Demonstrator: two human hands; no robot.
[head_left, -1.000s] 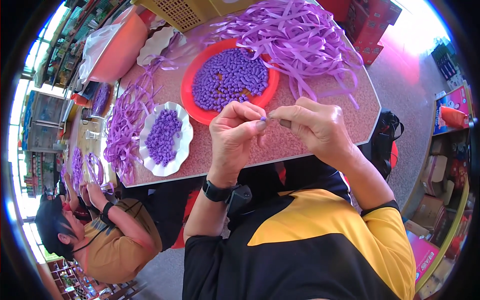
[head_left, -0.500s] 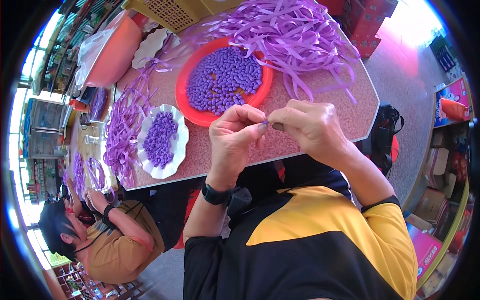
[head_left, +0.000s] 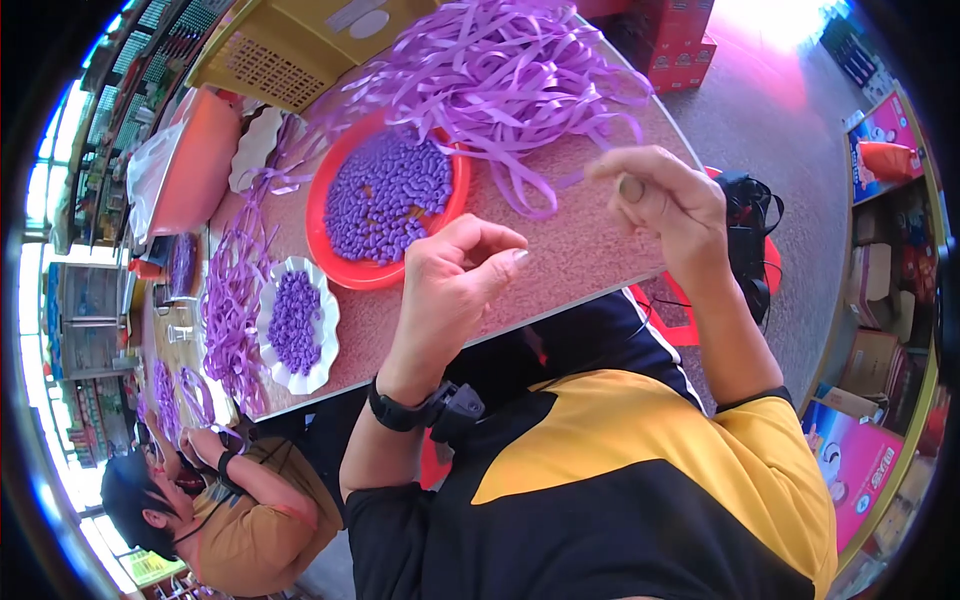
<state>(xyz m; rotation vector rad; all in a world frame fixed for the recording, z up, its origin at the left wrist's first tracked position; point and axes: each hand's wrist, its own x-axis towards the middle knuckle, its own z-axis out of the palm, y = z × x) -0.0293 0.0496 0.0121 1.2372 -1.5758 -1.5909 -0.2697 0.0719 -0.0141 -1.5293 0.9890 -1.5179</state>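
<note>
My left hand (head_left: 450, 290) is over the table's near edge, beside the red bowl. Its thumb and forefinger almost meet in a pinch; anything between them is too small to make out. Raised farther right, my right hand (head_left: 680, 215) has its fingers curled and its thumb tucked under the forefinger, slightly blurred. What it may hold is hidden. Small purple bead-like pieces (head_left: 385, 190) fill most of the red bowl (head_left: 318, 235). Behind it, glossy purple ribbons (head_left: 500, 75) lie in a big loose heap, with loops reaching towards my right hand.
A white scalloped dish (head_left: 330, 350) holds more purple pieces, beside another ribbon pile (head_left: 232, 300). A yellow basket (head_left: 270, 65) and a pink basin (head_left: 200, 160) stand at the far left. A co-worker (head_left: 250, 510) sits at left. A red stool (head_left: 680, 310) stands right of the table.
My hands, earlier pinched together over a tiny purple piece, have come apart. My right hand has moved up and right, my left slightly down. The view has shifted, moving the table leftward.
</note>
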